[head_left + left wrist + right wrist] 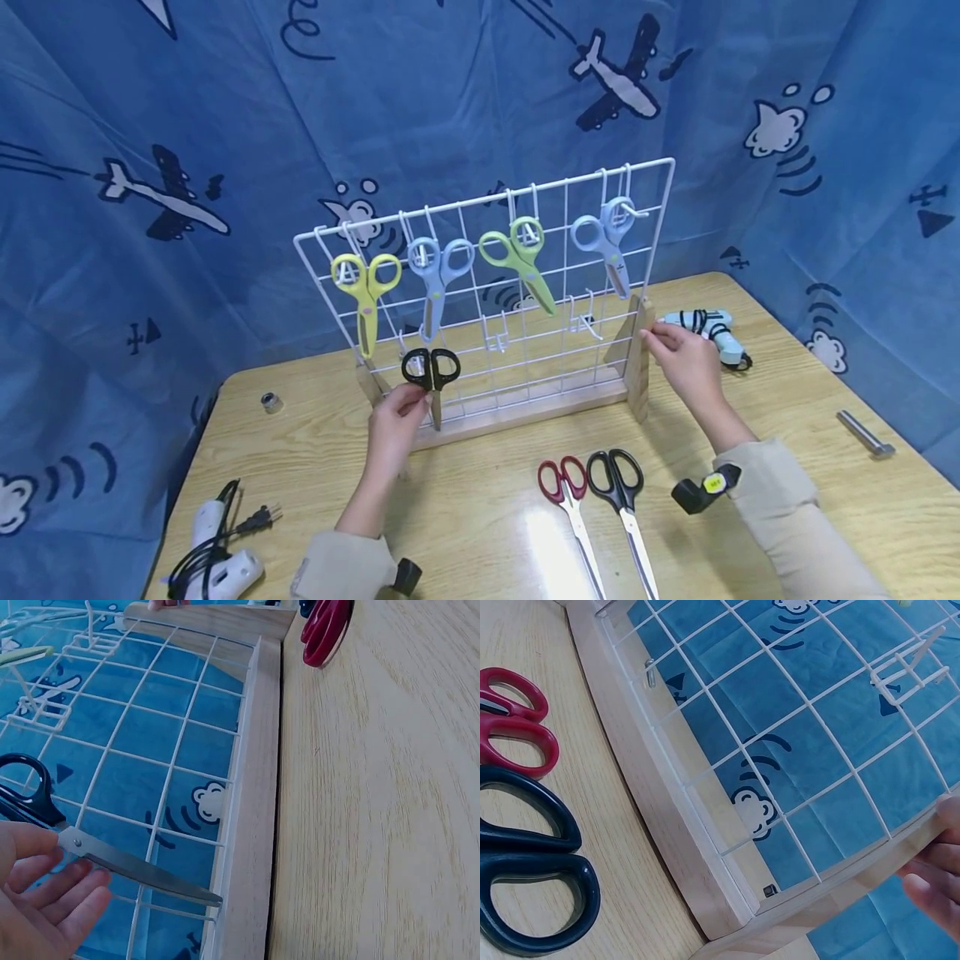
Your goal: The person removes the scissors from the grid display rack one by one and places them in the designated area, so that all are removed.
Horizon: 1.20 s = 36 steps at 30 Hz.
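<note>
My left hand (393, 421) pinches a pair of black-handled scissors (431, 369) near the pivot. Their blades point down in front of the rack's lower left, and the handles overlap a hook there, though I cannot tell whether they hang on it. The left wrist view shows the thumb beside the pivot screw and the steel blades (150, 871) across the grid. My right hand (682, 358) grips the wooden side post (640, 358) of the white wire rack (525, 367). Yellow scissors (366, 302), green scissors (521, 257) and two blue pairs hang along the top.
Red-handled scissors (572, 508) and larger black-handled scissors (622, 500) lie before the rack. A light-blue corded tool (720, 333) lies behind my right hand, a metal bolt (864, 433) at far right. A white corded tool (225, 575) and small metal piece (271, 402) are left.
</note>
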Available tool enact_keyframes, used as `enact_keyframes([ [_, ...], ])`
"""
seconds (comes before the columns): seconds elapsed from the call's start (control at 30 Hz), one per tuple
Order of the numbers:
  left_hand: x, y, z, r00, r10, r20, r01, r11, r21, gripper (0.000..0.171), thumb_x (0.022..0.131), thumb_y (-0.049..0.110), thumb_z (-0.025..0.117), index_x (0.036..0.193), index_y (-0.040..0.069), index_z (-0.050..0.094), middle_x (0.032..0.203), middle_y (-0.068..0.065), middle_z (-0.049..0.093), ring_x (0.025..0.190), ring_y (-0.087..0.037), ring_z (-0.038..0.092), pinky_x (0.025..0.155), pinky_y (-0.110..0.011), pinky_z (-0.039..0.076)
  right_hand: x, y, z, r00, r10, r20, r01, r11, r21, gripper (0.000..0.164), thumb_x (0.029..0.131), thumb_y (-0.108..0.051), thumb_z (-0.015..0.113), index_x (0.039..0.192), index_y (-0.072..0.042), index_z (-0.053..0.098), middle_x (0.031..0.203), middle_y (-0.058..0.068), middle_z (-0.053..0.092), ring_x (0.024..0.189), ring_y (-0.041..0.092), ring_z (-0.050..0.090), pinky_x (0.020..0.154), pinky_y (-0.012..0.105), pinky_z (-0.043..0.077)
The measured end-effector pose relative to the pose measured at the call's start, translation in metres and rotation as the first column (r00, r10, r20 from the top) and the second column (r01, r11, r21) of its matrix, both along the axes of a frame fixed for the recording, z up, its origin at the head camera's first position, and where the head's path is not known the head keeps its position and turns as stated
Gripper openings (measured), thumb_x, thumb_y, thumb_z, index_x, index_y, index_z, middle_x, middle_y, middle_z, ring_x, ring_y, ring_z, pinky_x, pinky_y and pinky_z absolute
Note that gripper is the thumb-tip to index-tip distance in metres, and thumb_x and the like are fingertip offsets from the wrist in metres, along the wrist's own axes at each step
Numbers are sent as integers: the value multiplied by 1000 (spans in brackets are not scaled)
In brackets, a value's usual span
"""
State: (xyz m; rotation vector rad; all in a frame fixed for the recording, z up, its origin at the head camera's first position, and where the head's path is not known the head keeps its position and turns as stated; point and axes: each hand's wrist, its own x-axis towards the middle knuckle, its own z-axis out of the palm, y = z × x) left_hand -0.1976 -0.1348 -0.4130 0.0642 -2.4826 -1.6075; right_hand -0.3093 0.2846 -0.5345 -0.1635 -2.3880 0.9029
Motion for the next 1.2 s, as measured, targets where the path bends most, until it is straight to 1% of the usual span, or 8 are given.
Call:
enact_keyframes([
  [0.27, -6, -2, -2, 1000, -2, -31, 2, 1000, -10, 17, 77, 12, 61, 90, 3, 60, 90, -12, 63, 81, -22, 59, 73, -30, 49, -3, 2, -1, 1000, 6, -23, -6, 1000, -9, 37, 73, -56, 49, 98, -30, 59, 91, -7, 64, 73, 4, 61, 50, 15, 49],
  [0.67, -3, -5, -6, 999, -44, -19, 45, 993, 113, 17, 74, 10, 63, 83, -3, 60, 84, -14, 62, 74, -15, 59, 69, -25, 50, -1, 1, -1, 1000, 9, -14, -9, 1000, 10, 39, 73, -56, 49, 98, -29, 60, 89, -8, 64, 73, 4, 61, 51, 18, 49],
  [0.8, -20, -17, -45, 991, -75, -114, 91, 986, 142, 17, 75, 20, 63, 83, 4, 62, 85, -7, 63, 77, -16, 60, 70, -26, 50, 0, 0, -2, 1000, 4, -9, -4, 1000, -2, 38, 73, -57, 49, 98, -30, 59, 89, -8, 64, 72, 3, 61, 51, 17, 49],
  [0.9, -15, -20, -40, 978, -125, -167, 154, 973, 171, 15, 76, 20, 63, 83, 7, 63, 86, -5, 63, 78, -15, 60, 71, -25, 49, 0, 0, -2, 1000, 5, -7, -5, 1000, -13, 38, 73, -57, 49, 98, -31, 59, 90, -8, 64, 72, 3, 61, 51, 16, 49],
  [0.97, -11, -19, -34, 983, -131, -131, 153, 972, 178, 15, 75, 17, 63, 84, 4, 62, 87, -7, 62, 80, -17, 60, 72, -26, 49, 1, 0, -2, 1000, 5, -6, -5, 1000, -16, 38, 73, -56, 49, 99, -30, 59, 90, -8, 64, 73, 3, 61, 51, 15, 49],
  [1.03, -12, -21, -38, 980, -132, -148, 156, 975, 158, 17, 74, 24, 65, 83, 9, 63, 87, -3, 62, 78, -13, 60, 70, -22, 49, 1, 1, -2, 1000, 4, -5, -4, 1000, -19, 38, 73, -56, 49, 99, -30, 59, 91, -8, 64, 73, 3, 61, 51, 15, 49],
  [1.13, -19, -27, -58, 972, -154, -177, 179, 974, 138, 19, 73, 26, 66, 84, 11, 63, 86, -1, 63, 76, -12, 60, 66, -21, 49, 1, 1, -2, 1000, 2, -5, -2, 1000, -15, 39, 73, -56, 49, 99, -30, 59, 91, -7, 64, 74, 4, 61, 51, 15, 49],
  [1.2, -12, -26, -53, 963, -183, -196, 214, 965, 151, 19, 73, 21, 66, 85, 7, 62, 86, -5, 63, 76, -15, 60, 65, -23, 50, 0, 1, -2, 1000, 2, -5, -2, 1000, -15, 39, 73, -56, 49, 99, -30, 59, 91, -8, 64, 74, 3, 61, 51, 15, 49],
])
